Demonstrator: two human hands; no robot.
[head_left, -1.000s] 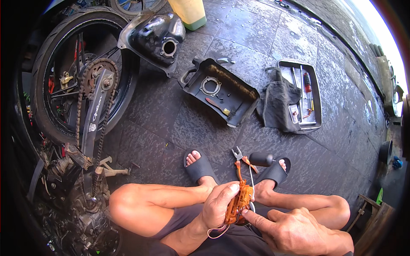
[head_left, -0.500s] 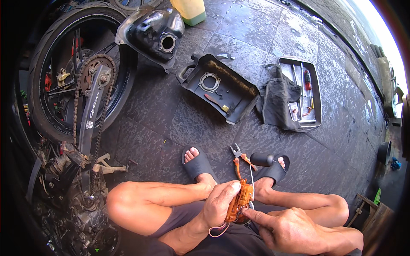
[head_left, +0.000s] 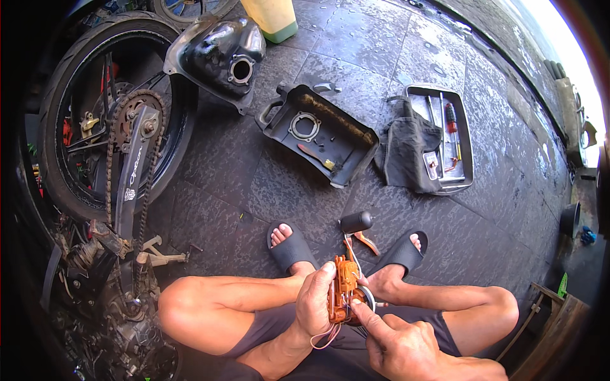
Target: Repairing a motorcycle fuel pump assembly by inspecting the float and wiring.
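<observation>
An orange fuel pump [head_left: 346,282] with a round base is upright in my left hand [head_left: 314,300], its thumb along the left side. On a thin arm above the pump body sticks out a black cylindrical float [head_left: 356,221]. The extended index finger of my right hand [head_left: 403,346] touches the lower part of the pump; its other fingers are curled, and nothing shows gripped in them. Thin wires [head_left: 324,338] loop out beneath the pump. Orange-handled pliers [head_left: 365,242] lie on the floor beyond it, partly hidden by the float and pump.
Ahead on dark floor tiles lies a black plastic tray [head_left: 270,130] holding a metal ring [head_left: 305,127] and a brush-like tool [head_left: 316,155]. Right of it sits a tool case [head_left: 469,146]. A dark fuel tank [head_left: 219,54] and motorcycle wheel [head_left: 54,143] stand left.
The pump has turned in my left hand; its float has swung left from beside the right slipper to above the pliers. My right index finger has shifted slightly left on the pump.
</observation>
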